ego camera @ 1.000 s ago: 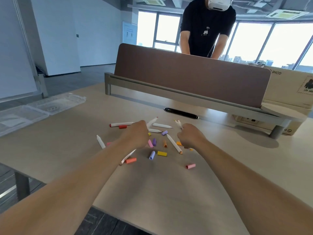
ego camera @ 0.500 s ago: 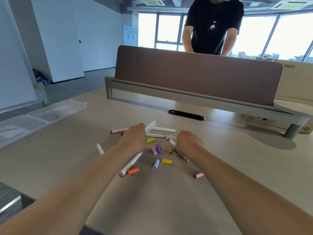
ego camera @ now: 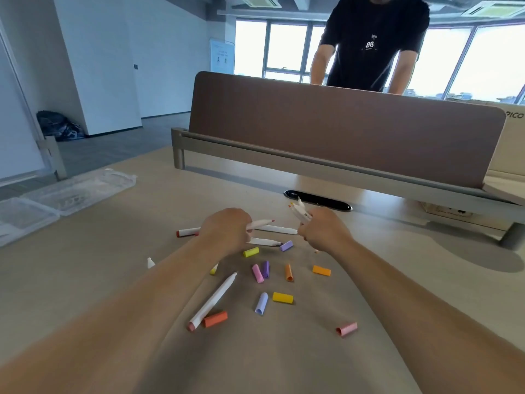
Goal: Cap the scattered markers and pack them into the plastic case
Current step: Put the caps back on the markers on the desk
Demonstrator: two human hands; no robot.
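Markers (ego camera: 213,301) lay uncapped and strewn over the desk (ego camera: 270,356) between my forearms. Their coloured caps (ego camera: 282,297) were loose among them, none fitted as far as I could see. The fingers of my left hand (ego camera: 227,231) were curled round a single marker (ego camera: 262,223), its reddish tip poking out to the right above two others lying flat. The fingers of my right hand (ego camera: 324,231) were closed on a small bundle (ego camera: 299,212) of markers, tips up and fanned toward the far edge. The plastic case (ego camera: 85,191) sat open and well apart, off to my left, and I could make out no markers in it. I judged I was at the gathering stage, with capping not yet begun and packing further off. With both hands occupied, the next move called for freeing some fingers, by setting the bundle down or tucking it into the palm, so I could pinch a cap. It also called for matching colour to tip. The red-orange cap (ego camera: 215,319) near me looked a likely partner for the marker in my left hand, though that tip was too small to be sure.
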